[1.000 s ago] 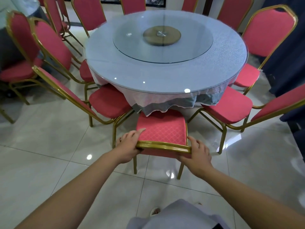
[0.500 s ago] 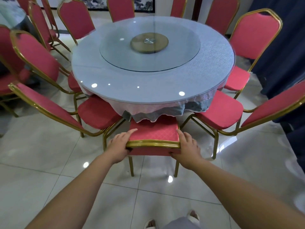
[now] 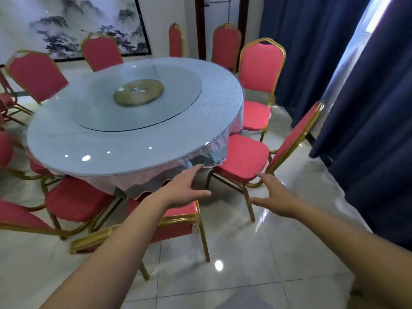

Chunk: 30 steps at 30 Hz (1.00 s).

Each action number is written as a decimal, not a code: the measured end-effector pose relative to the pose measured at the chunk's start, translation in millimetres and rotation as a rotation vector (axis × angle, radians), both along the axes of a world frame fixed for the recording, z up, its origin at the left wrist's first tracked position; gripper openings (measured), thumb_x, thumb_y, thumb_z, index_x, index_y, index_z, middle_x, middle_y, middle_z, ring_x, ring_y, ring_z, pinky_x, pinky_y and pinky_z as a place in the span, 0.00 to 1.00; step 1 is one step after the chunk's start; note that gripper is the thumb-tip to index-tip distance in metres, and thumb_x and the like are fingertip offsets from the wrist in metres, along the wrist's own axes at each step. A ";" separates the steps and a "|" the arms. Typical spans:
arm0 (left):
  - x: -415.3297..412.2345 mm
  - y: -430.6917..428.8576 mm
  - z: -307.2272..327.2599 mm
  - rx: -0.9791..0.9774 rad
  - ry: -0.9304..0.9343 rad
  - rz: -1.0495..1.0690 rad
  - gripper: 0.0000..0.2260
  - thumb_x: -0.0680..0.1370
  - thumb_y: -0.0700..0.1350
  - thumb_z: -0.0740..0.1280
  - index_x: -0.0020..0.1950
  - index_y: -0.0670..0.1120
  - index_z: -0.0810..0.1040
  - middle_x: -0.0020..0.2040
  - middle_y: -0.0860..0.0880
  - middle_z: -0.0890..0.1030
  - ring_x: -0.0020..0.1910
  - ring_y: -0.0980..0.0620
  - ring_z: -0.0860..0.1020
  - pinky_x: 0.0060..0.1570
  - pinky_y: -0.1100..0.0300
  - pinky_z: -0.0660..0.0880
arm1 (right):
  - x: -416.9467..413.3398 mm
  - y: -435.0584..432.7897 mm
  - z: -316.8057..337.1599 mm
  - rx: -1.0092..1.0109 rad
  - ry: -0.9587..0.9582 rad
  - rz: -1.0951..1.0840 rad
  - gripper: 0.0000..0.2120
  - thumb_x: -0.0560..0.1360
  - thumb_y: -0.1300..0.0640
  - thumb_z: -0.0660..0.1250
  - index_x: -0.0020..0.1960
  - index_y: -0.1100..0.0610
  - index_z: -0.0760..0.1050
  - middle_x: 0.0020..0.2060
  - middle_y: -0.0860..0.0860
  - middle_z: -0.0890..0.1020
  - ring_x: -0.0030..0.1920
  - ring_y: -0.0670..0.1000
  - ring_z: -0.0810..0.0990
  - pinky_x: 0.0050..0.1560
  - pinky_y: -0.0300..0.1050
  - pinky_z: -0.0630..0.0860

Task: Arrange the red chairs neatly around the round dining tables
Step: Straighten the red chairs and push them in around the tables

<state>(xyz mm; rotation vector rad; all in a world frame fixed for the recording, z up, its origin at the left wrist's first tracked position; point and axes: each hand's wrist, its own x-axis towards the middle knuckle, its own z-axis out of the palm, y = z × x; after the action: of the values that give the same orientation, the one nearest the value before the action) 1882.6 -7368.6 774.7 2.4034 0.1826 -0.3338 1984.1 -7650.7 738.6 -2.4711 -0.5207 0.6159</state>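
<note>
Nearest: left hand (image 3: 185, 188), fingers straight and spread, gripping nothing, above near chair (image 3: 176, 230). Right hand (image 3: 274, 195) likewise spread and empty, fingertips just beside front rim of next chair (image 3: 243, 157); cannot tell if touching.

Near chair: seat tucked under cloth edge of counter (image 3: 66, 141), back toward camera; looks placed. Next chair: seat front under counter rim, back angled out toward curtain (image 3: 367, 108), slightly skewed against its neighbours; probably the one to square up now.

Left chairs (image 3: 75, 199) close in, seats under rim, partly cropped and blurred. Beyond: right chair (image 3: 260, 70) beside curtain, seat near rim. Far chairs (image 3: 100, 52) ringed behind counter, backs upright, spacing at the back uneven.

Judged roughly mid-way for this counter: near side mostly done, right side and maybe the back left to do.

In the way: curtain close behind next chair's back, little room to swing it; near chair's legs just beside next chair's legs. Floor (image 3: 245, 264) glossy tile, easy sliding likely. Glass turntable (image 3: 138, 94) on counter, painting (image 3: 66, 25) on far wall.
</note>
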 end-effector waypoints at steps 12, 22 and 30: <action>165.4 -215.4 -10.1 -0.051 -0.177 -0.236 0.28 0.76 0.51 0.71 0.75 0.53 0.68 0.71 0.50 0.73 0.69 0.51 0.71 0.63 0.60 0.65 | 75.2 -174.6 21.9 0.089 -0.108 -0.267 0.39 0.72 0.37 0.70 0.76 0.38 0.53 0.78 0.43 0.58 0.76 0.52 0.62 0.68 0.53 0.69; 365.9 -278.7 -31.8 -0.072 -0.208 -0.157 0.34 0.75 0.49 0.73 0.77 0.51 0.62 0.71 0.47 0.71 0.66 0.50 0.71 0.57 0.60 0.66 | 240.6 -224.2 32.1 0.065 -0.105 -0.262 0.38 0.75 0.41 0.70 0.78 0.40 0.54 0.79 0.45 0.56 0.77 0.52 0.60 0.71 0.54 0.67; 505.5 -300.1 -39.3 -0.084 -0.102 -0.066 0.34 0.75 0.48 0.73 0.78 0.49 0.62 0.74 0.44 0.68 0.72 0.47 0.68 0.68 0.49 0.69 | 388.0 -245.9 60.5 0.026 -0.094 -0.225 0.35 0.76 0.42 0.70 0.77 0.40 0.56 0.76 0.45 0.60 0.74 0.52 0.64 0.69 0.58 0.71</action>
<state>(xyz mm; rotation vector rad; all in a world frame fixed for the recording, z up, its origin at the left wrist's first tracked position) 2388.1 -7668.6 735.4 2.3397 0.0420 -0.2437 2372.1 -7896.6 799.1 -2.4970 -0.2777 0.4016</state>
